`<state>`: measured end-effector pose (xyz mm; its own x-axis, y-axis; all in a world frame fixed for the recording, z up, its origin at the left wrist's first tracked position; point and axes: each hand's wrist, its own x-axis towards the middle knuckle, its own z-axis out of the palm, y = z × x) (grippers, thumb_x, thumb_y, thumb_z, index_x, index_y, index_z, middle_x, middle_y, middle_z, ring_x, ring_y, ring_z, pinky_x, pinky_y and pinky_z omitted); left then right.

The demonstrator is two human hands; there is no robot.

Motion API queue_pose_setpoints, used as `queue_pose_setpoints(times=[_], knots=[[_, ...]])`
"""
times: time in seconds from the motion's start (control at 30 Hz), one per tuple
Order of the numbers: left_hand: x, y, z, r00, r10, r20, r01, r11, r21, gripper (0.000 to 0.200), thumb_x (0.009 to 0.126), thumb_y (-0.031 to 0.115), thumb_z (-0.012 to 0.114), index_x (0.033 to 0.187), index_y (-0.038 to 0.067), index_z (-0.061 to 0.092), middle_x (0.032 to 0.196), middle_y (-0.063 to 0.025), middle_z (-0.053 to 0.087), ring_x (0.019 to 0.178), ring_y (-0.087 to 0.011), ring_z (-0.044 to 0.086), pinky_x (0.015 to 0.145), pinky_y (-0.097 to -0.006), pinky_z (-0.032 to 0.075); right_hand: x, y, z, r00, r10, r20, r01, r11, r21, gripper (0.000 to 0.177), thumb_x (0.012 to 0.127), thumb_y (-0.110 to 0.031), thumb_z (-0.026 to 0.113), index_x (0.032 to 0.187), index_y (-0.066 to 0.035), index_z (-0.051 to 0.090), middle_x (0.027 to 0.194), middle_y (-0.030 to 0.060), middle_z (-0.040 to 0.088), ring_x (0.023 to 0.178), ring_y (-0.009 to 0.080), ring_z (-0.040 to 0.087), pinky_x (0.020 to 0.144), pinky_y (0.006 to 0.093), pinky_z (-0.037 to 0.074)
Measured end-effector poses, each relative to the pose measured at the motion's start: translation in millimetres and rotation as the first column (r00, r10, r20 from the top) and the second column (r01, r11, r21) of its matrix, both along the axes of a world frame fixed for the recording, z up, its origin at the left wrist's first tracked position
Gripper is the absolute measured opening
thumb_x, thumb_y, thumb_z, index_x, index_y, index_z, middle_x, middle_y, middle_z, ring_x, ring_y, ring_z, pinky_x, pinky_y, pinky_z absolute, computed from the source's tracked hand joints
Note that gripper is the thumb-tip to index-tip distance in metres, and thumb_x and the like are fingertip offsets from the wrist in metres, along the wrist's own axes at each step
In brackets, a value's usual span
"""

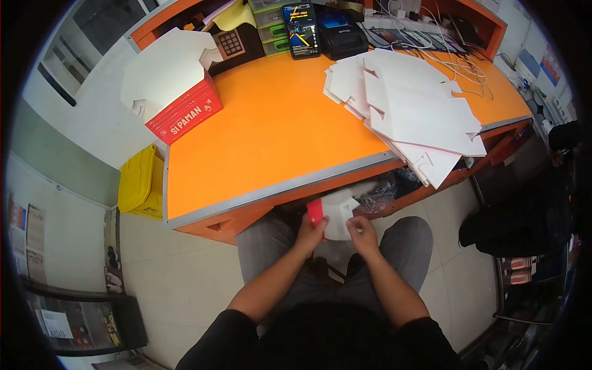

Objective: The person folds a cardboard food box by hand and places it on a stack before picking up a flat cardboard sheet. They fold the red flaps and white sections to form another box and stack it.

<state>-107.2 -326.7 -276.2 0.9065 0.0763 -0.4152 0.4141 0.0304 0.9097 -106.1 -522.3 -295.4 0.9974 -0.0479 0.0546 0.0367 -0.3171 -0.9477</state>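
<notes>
Over my lap, in front of the desk's edge, a partly folded red and white carton [337, 221] is held between both hands. My left hand [312, 233] is closed on its red left side. On the right side, my right hand [362, 234] pinches the white part near a flap. Flat white carton sheets [419, 98] lie in an uneven pile on the right of the desk, some jutting past the front edge. Red cartons [188, 112] with white inner faces stand together at the desk's left end.
The orange desk [265, 135] has a grey edge strip. At its back are a phone [301, 31], a black printer [339, 34], green-fronted drawers [269, 24] and tangled white cables [472, 71]. A yellow bin [139, 179] stands left of the desk.
</notes>
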Motion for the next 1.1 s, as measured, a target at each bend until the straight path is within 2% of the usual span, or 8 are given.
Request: queue_pose_setpoints(times=[0.13, 0.2, 0.27, 0.47, 0.57, 0.67, 0.8, 1.1], knots=[[6.7, 10.4, 33.2, 0.975, 0.16, -0.156, -0.2, 0.935, -0.293, 0.063, 0.101, 0.05, 0.057, 0.146, 0.011, 0.037, 0.136, -0.0102, 0.057, 0.115, -0.0243, 0.062, 0.081, -0.039, 0.056, 4.9, -17.4, 10.7, 0.939, -0.321, 0.125, 0.342, 0.823, -0.454, 0.057, 0.086, -0.027, 0.08, 0.133, -0.006, 0.057, 0.129, 0.0191, 0.06, 0.126, 0.0428, 0.052, 0.101, 0.051, 0.045], [6.1, 10.0, 36.1, 0.965, 0.188, -0.184, -0.247, 0.889, -0.385, 0.062, 0.101, 0.053, 0.055, 0.145, 0.011, 0.041, 0.134, -0.0089, 0.057, 0.117, -0.0238, 0.061, 0.085, -0.0393, 0.055, 7.7, -13.4, 20.4, 0.889, -0.414, -0.195, 0.417, 0.909, -0.032, 0.061, 0.088, -0.027, 0.078, 0.139, -0.007, 0.051, 0.135, 0.0165, 0.056, 0.131, 0.0399, 0.049, 0.105, 0.0511, 0.044], [6.1, 13.3, 25.6, 0.984, 0.054, -0.169, -0.129, 0.872, -0.472, 0.063, 0.1, 0.054, 0.056, 0.144, 0.011, 0.044, 0.132, -0.0087, 0.06, 0.112, -0.0224, 0.063, 0.081, -0.039, 0.056, 10.3, -9.3, 33.4, 0.798, -0.324, -0.509, 0.538, 0.763, 0.358, 0.066, 0.09, -0.028, 0.077, 0.144, -0.007, 0.044, 0.142, 0.0138, 0.051, 0.136, 0.037, 0.045, 0.108, 0.0512, 0.043], [0.9, 6.7, 21.5, 0.908, -0.355, -0.223, 0.292, 0.917, -0.271, 0.074, 0.097, 0.067, 0.053, 0.14, 0.007, 0.052, 0.126, -0.0094, 0.063, 0.111, -0.0203, 0.06, 0.087, -0.0382, 0.051, 25.4, -49.1, 25.6, 0.867, -0.315, -0.387, 0.499, 0.563, 0.659, 0.047, 0.102, -0.011, 0.055, 0.146, 0.0, 0.041, 0.142, 0.0134, 0.054, 0.126, 0.026, 0.056, 0.107, 0.04, 0.044], [-2.4, 4.4, 29.6, 0.84, -0.447, -0.307, 0.493, 0.866, 0.086, 0.067, 0.097, 0.066, 0.058, 0.119, 0.002, 0.061, 0.119, -0.0117, 0.065, 0.1, -0.0192, 0.063, 0.085, -0.0373, 0.052, 29.6, -60.1, 26.5, 0.865, -0.455, -0.212, 0.495, 0.703, 0.51, 0.035, 0.104, -0.008, 0.05, 0.137, 0.002, 0.051, 0.127, 0.0135, 0.063, 0.117, 0.0236, 0.061, 0.101, 0.0359, 0.047], [-8.5, 5.2, 9.9, 0.833, -0.549, -0.069, 0.548, 0.802, 0.237, 0.053, 0.101, 0.053, 0.061, 0.113, 0.002, 0.06, 0.113, -0.0104, 0.066, 0.097, -0.0187, 0.064, 0.085, -0.0351, 0.052, 25.1, -60.8, 27.1, 0.922, -0.387, 0.001, 0.374, 0.892, 0.254, 0.028, 0.104, -0.008, 0.051, 0.13, 0.001, 0.057, 0.118, 0.0137, 0.067, 0.111, 0.0228, 0.064, 0.096, 0.035, 0.049], [-2.5, 5.0, 16.3, 0.925, -0.361, 0.119, 0.374, 0.919, -0.124, 0.036, 0.109, 0.036, 0.054, 0.123, 0.003, 0.06, 0.114, -0.0096, 0.068, 0.102, -0.0182, 0.066, 0.09, -0.0342, 0.052, 4.6, -31.3, 64.5, 0.977, -0.071, 0.201, 0.068, 0.997, 0.023, 0.018, 0.102, -0.005, 0.056, 0.117, -0.001, 0.066, 0.112, 0.0145, 0.07, 0.107, 0.0251, 0.066, 0.096, 0.0352, 0.05], [18.3, 21.3, 38.1, 0.995, 0.094, 0.028, -0.084, 0.966, -0.246, 0.047, 0.106, 0.048, 0.055, 0.114, 0.004, 0.071, 0.102, -0.0057, 0.074, 0.093, -0.0139, 0.067, 0.086, -0.0295, 0.052, -11.0, -6.7, 108.0, 0.818, 0.343, 0.461, -0.233, 0.932, -0.279, 0.046, 0.073, 0.005, 0.062, 0.118, -0.004, 0.071, 0.129, 0.0146, 0.065, 0.126, 0.038, 0.059, 0.105, 0.0473, 0.047]])
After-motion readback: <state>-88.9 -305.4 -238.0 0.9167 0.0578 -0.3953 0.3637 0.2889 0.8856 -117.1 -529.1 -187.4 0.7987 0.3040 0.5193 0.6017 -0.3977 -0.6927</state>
